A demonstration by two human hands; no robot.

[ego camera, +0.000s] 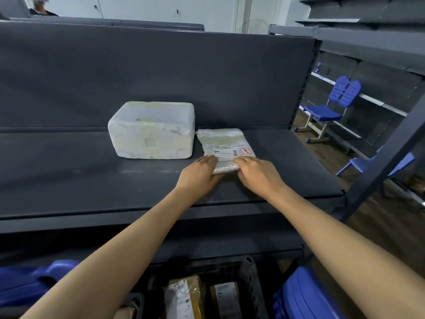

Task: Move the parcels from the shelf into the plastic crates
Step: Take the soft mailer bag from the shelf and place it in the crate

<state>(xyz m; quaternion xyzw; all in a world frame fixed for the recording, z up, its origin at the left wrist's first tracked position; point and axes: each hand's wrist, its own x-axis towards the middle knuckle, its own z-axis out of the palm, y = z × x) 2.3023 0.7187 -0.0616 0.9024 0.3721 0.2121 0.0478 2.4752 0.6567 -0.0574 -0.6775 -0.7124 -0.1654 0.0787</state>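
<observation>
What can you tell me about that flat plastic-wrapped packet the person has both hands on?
The flat parcel is a thin packet in clear, crinkled plastic, with a white printed label and a small red sticker on top. It lies on the dark shelf, close beside a white foam box. The left hand and right hand grip its near edge, one at each corner.

White foam box (pixel 151 131), clear parcel (pixel 226 146) with white label, dark grey shelf (pixel 69 171), blue chair (pixel 331 107)
</observation>
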